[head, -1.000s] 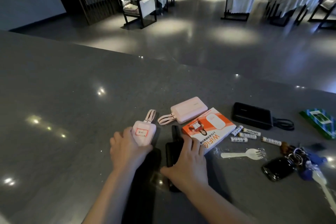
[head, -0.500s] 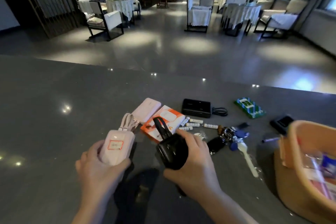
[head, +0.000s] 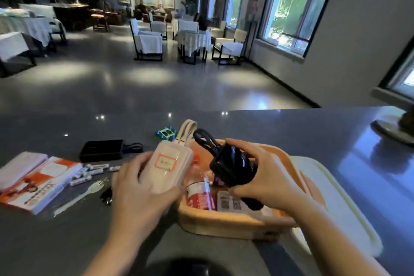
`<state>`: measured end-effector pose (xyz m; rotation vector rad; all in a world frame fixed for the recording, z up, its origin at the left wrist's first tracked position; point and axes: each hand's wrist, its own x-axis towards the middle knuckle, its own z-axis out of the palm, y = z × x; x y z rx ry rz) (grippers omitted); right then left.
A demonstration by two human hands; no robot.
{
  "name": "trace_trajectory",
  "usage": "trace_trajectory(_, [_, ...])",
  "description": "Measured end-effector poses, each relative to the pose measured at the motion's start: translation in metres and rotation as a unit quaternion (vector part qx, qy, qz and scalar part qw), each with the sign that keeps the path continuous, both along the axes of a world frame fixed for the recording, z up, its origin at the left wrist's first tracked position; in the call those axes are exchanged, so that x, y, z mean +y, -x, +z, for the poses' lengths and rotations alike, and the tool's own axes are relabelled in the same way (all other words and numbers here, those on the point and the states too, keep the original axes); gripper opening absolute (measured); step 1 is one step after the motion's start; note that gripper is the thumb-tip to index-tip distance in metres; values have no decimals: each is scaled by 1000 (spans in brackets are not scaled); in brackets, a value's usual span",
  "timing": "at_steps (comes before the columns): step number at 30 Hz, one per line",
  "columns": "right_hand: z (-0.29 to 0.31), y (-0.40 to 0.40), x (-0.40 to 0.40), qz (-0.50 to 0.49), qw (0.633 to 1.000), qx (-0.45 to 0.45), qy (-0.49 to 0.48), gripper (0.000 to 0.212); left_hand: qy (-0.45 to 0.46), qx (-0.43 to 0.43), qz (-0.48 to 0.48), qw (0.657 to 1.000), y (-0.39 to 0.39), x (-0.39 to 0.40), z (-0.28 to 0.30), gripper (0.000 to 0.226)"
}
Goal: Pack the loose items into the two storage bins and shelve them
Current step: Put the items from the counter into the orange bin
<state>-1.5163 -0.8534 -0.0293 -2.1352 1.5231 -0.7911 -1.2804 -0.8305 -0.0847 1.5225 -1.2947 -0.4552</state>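
Packing is partly done: left hand [head: 143, 188] grips a pink power bank [head: 167, 167], right hand [head: 264, 177] a black charger [head: 231, 169], over the orange bin [head: 224, 223], seemingly part-filled; batteries [head: 89, 173] wait on the bench [head: 313, 132].

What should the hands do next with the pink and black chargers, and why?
Probably lower both into the orange bin. The left hand holds the pink power bank and the right hand the black power bank just above it.

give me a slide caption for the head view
Left hand holds pink power bank, right hand black charger, over orange bin.
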Motion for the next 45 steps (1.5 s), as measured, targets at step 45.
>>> trace_trajectory(45, [-55,68,-26,-34,972,182,-148,87,-86,-130,-48,987,65,-37,-23,35])
